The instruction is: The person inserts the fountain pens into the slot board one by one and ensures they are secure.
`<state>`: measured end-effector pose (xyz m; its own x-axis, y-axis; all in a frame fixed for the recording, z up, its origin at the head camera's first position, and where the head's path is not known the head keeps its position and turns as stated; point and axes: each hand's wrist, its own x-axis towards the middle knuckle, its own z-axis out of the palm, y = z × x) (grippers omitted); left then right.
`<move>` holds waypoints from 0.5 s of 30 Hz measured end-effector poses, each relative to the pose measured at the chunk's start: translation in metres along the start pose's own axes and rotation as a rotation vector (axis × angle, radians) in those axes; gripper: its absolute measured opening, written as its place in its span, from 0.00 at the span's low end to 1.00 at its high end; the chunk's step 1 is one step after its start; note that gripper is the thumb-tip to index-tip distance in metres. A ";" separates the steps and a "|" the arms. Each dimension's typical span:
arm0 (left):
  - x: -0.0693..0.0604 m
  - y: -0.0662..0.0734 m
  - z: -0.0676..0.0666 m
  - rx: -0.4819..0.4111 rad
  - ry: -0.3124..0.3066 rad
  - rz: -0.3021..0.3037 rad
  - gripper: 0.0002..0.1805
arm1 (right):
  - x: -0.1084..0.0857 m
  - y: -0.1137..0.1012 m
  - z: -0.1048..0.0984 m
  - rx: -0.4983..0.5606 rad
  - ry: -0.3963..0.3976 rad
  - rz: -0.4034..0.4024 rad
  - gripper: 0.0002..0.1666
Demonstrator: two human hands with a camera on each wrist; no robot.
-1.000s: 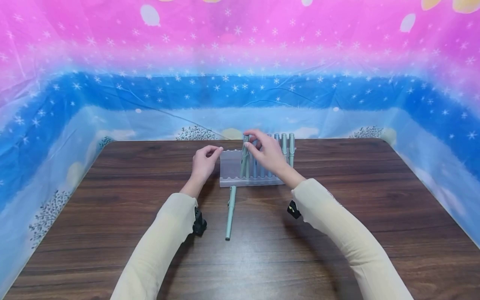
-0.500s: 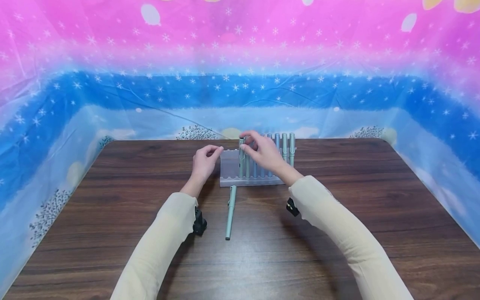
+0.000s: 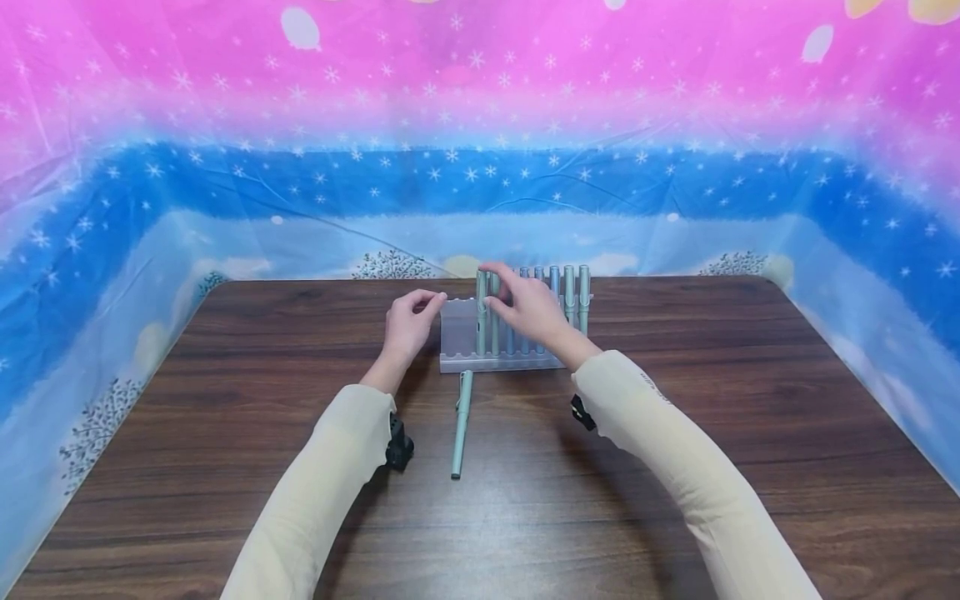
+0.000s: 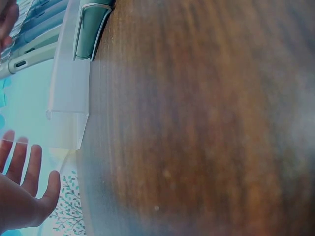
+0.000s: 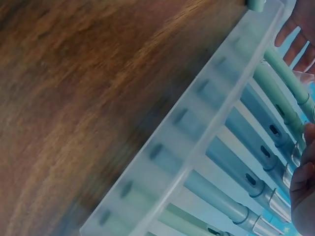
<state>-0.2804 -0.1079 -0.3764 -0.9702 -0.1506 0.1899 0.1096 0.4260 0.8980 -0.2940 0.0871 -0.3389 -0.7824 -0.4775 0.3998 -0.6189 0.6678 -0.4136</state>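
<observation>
A clear plastic pen rack [image 3: 459, 332] stands near the table's far edge. My left hand [image 3: 408, 327] pinches its left upper corner with thumb and index fingertips; the other fingers are spread in the left wrist view. My right hand [image 3: 534, 310] has thumb and index finger at the cap of a green pen [image 3: 481, 332], upright in the leftmost filled slot. To its right stands a row of green and blue pens [image 5: 236, 162], partly behind my right hand. One loose green pen [image 3: 462, 425] lies in front of the rack, its clip end nearest it.
The dark wooden table [image 3: 247, 417] reaches back to a pink and blue snowflake backdrop [image 3: 480, 150]. Black wrist cameras hang under both cream sleeves [image 3: 330, 450]. The rack's left slots hold no pens.
My right hand has moved slightly left with the green pen, which went from tilted to upright in its slot. My left hand and the loose pen have stayed put.
</observation>
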 end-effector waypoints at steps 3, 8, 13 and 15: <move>0.000 0.000 0.000 0.004 0.001 -0.002 0.15 | 0.000 0.001 0.002 -0.020 -0.008 0.011 0.30; 0.000 0.001 -0.001 0.008 0.001 -0.001 0.16 | 0.002 0.003 0.004 -0.028 -0.044 0.054 0.32; 0.000 0.000 -0.001 0.006 0.003 0.003 0.16 | 0.003 0.002 0.005 -0.024 -0.066 0.084 0.34; 0.000 0.000 0.000 0.007 0.003 0.005 0.16 | 0.004 0.001 0.005 -0.023 -0.068 0.090 0.34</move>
<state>-0.2801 -0.1081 -0.3759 -0.9690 -0.1514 0.1954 0.1126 0.4334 0.8942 -0.2978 0.0830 -0.3420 -0.8382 -0.4520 0.3052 -0.5447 0.7223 -0.4262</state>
